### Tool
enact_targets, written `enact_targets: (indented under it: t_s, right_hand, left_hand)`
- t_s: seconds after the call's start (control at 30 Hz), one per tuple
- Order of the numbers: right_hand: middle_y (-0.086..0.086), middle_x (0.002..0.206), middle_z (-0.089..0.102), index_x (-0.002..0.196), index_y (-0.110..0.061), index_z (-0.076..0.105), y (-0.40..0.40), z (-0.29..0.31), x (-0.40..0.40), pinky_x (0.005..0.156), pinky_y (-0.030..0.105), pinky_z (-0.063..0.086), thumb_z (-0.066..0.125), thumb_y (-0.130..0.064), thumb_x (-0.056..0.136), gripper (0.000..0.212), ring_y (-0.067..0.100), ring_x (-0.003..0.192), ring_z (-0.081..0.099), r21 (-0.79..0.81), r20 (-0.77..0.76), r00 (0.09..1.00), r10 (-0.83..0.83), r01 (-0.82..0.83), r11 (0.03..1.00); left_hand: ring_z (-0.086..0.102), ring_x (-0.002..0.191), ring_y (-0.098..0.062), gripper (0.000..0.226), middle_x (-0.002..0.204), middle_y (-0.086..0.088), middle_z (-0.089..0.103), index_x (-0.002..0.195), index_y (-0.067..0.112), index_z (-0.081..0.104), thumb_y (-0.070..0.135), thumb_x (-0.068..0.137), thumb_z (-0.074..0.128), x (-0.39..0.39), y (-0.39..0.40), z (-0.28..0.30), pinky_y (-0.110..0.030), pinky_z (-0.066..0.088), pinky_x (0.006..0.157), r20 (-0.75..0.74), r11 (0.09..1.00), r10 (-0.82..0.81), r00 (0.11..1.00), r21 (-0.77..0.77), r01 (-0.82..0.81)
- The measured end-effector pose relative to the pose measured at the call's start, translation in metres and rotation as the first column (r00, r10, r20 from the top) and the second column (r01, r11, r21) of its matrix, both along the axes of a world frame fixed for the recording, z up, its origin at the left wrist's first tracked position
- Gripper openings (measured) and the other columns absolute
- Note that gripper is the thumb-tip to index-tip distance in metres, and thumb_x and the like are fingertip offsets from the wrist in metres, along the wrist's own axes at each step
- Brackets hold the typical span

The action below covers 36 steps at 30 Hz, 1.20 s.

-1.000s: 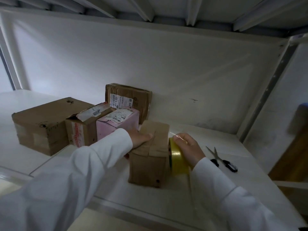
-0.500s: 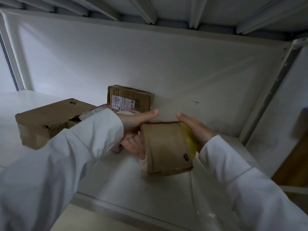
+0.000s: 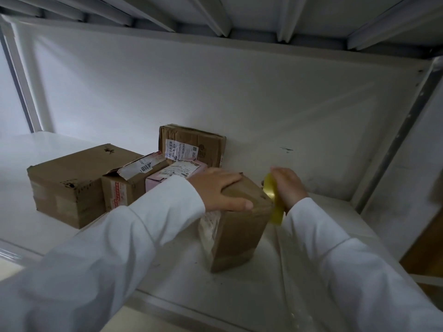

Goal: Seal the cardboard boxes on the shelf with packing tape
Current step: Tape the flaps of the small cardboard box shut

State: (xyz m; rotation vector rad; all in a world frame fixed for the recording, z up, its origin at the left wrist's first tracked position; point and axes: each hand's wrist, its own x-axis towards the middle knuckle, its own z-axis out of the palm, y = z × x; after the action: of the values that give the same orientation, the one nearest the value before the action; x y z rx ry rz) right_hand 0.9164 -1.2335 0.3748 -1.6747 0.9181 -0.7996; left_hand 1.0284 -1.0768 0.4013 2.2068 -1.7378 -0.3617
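Observation:
A small brown cardboard box (image 3: 239,233) stands upright on the white shelf (image 3: 251,303), near its front. My left hand (image 3: 221,190) lies flat on top of the box, thumb over its near edge. My right hand (image 3: 288,188) grips a yellowish roll of packing tape (image 3: 274,203) pressed against the box's right upper edge. A strip of tape shows along the box's lower edge. Both arms wear white sleeves.
Behind and to the left stand a large brown box (image 3: 69,183), a smaller box with torn flaps (image 3: 129,183), a pink parcel (image 3: 175,174) and a labelled box (image 3: 191,146) leaning on the back wall. A shelf post (image 3: 393,144) rises at the right.
The small box was lifted and turned in both hands half a second ago; it now stands on the shelf again, with my left hand on top and the tape roll at its right edge.

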Motion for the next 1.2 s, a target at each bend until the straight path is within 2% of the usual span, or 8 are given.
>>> enact_targets:
  t_s: [0.13,0.3,0.43,0.57,0.73,0.83,1.0,1.2]
  right_hand:
    - [0.006,0.069,0.053,0.109,-0.008,0.055,-0.007,0.015,-0.024,0.031,0.01,0.035,0.041,-0.018,0.099,0.02,0.014,0.053,0.048,0.022,-0.034,0.999,-0.011,0.012,1.0]
    - [0.008,0.092,0.061,0.1,-0.023,0.062,-0.013,0.039,-0.045,0.071,0.027,0.047,0.044,-0.033,0.098,0.021,0.02,0.073,0.057,-0.126,-0.297,0.949,0.104,-0.147,0.981]
    - [0.0,0.103,0.065,0.089,-0.032,0.066,-0.009,0.058,-0.054,0.092,0.039,0.048,0.043,-0.043,0.096,0.026,0.026,0.094,0.061,-0.159,-0.521,0.818,0.242,-0.372,0.914]
    - [-0.002,0.099,0.068,0.09,-0.035,0.065,0.003,0.069,-0.053,0.087,0.034,0.049,0.042,-0.043,0.097,0.026,0.023,0.094,0.064,-0.126,-0.596,0.723,0.349,-0.514,0.849]
    - [-0.003,0.104,0.068,0.093,-0.041,0.067,0.007,0.08,-0.051,0.097,0.043,0.048,0.05,-0.053,0.087,0.021,0.026,0.098,0.065,-0.112,-0.656,0.655,0.376,-0.576,0.809]
    - [-0.005,0.1,0.065,0.11,-0.04,0.056,0.005,0.085,-0.057,0.09,0.037,0.051,0.055,-0.075,0.059,0.062,0.019,0.093,0.062,-0.122,-0.668,0.641,0.378,-0.595,0.794]
    - [-0.006,0.06,0.062,0.107,-0.027,0.06,0.01,0.093,-0.062,0.056,0.022,0.048,0.042,-0.05,0.094,0.032,0.008,0.055,0.059,-0.149,-0.477,0.795,0.375,-0.493,0.857]
    - [0.004,0.117,0.058,0.115,-0.02,0.06,0.015,0.088,-0.036,0.082,0.027,0.042,0.033,-0.035,0.101,0.034,0.017,0.094,0.055,-0.294,-0.882,0.471,0.025,-0.592,0.751]
  left_hand:
    - [0.029,0.132,-0.024,0.103,0.146,0.0,0.034,0.141,0.032,0.034,0.081,0.051,0.041,0.009,0.0,-0.002,-0.032,0.028,0.099,0.011,0.991,0.126,0.992,0.052,-0.127]
    - [0.027,0.138,-0.035,0.092,0.152,-0.011,0.029,0.144,0.029,0.034,0.086,0.073,0.026,-0.009,-0.007,0.005,-0.045,0.024,0.112,0.226,0.958,0.238,0.944,0.103,-0.266]
    - [0.052,0.114,-0.024,0.071,0.127,0.0,0.057,0.119,0.028,0.061,0.08,0.074,0.043,-0.005,-0.021,0.016,-0.046,0.04,0.102,0.045,0.944,0.279,0.959,-0.193,-0.266]
    - [0.059,0.093,-0.008,0.033,0.093,0.013,0.063,0.099,0.028,0.067,0.052,0.076,0.069,-0.018,-0.035,0.019,-0.03,0.048,0.089,-0.344,0.88,0.084,0.935,-0.414,-0.231]
    - [0.05,0.056,0.004,0.021,0.054,0.019,0.056,0.064,0.026,0.062,0.029,0.083,0.07,-0.022,-0.046,0.025,-0.018,0.041,0.063,-0.352,0.829,-0.019,0.936,-0.529,-0.182]
    - [0.052,0.059,0.004,0.024,0.061,0.018,0.056,0.065,0.022,0.059,0.029,0.088,0.065,-0.018,-0.046,0.034,-0.014,0.038,0.059,-0.263,0.84,0.035,0.964,-0.514,-0.171]
    - [0.051,0.065,-0.012,0.029,0.068,0.003,0.055,0.067,0.015,0.058,0.029,0.092,0.058,0.002,-0.044,0.042,-0.023,0.039,0.059,-0.223,0.862,0.171,0.96,-0.437,-0.255]
    - [0.062,0.083,-0.027,0.033,0.087,-0.015,0.066,0.086,-0.002,0.068,0.029,0.092,0.057,0.015,-0.048,0.037,-0.03,0.048,0.073,-0.194,0.872,0.283,0.939,-0.357,-0.336]
